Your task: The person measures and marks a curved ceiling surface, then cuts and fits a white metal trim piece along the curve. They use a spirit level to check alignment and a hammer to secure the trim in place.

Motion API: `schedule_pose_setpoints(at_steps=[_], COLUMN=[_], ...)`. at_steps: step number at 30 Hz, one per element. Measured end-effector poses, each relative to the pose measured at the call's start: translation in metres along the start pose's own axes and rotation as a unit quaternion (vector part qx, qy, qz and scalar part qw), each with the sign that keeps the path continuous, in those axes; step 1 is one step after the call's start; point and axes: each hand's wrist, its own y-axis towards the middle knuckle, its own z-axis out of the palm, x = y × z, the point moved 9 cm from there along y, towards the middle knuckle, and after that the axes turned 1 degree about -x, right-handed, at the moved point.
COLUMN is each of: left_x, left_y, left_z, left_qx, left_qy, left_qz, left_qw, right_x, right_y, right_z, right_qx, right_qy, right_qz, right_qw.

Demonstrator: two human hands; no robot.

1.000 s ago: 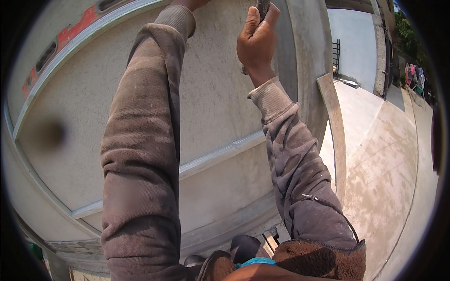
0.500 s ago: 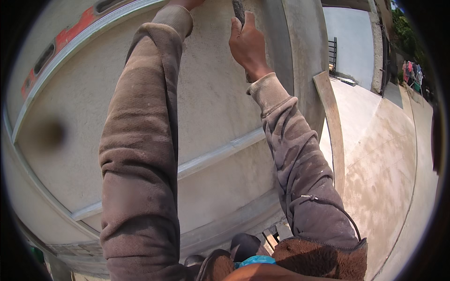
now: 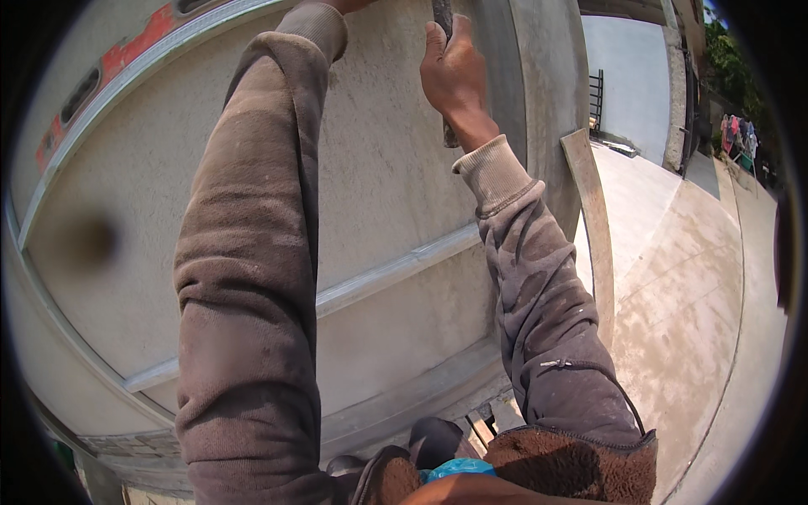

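Note:
In front of a grey plastered wall [image 3: 404, 185], my right hand [image 3: 455, 76] is wrapped round the dark, rough handle [image 3: 443, 13] of a tool. The handle's lower end shows below my palm by the wrist. Its upper end runs out of the picture, so the kind of tool is hidden. My left hand [image 3: 347, 4] reaches up to the top edge, beside a pale metal strip [image 3: 177, 46] on the wall. Only the part of it near the wrist shows; its fingers are out of view.
A red and grey spirit level [image 3: 135, 44] with oval slots lies along the strip at upper left. Another metal strip [image 3: 396, 271] crosses the wall lower down. A curved-looking board [image 3: 592, 210] leans at the wall's right edge, beside a concrete floor [image 3: 673, 337].
My right hand has shifted slightly right and down with the tool handle still in it. My left arm has barely moved.

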Motion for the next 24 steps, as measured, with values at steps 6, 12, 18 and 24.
schedule_pose_setpoints(at_steps=[6, 12, 18, 24], left_x=[-0.007, -0.002, 0.01, -0.004], left_y=[0.005, -0.007, -0.01, -0.01], left_z=[0.002, 0.006, 0.01, 0.004], left_qx=[-0.036, -0.021, -0.048, -0.022], left_qy=[-0.028, 0.037, 0.232, 0.053], left_qz=[0.039, 0.062, 0.171, 0.015], left_qw=[0.998, 0.997, 0.956, 0.998], right_x=[-0.004, 0.012, 0.012, 0.011], right_y=[0.006, 0.003, 0.002, 0.001], right_z=[0.003, -0.015, 0.009, -0.016], right_qx=[-0.04, -0.106, -0.005, -0.044], right_qy=[-0.022, 0.009, -0.021, 0.029], right_qz=[-0.06, -0.056, -0.04, -0.009], right_qw=[0.997, 0.993, 0.999, 0.999])
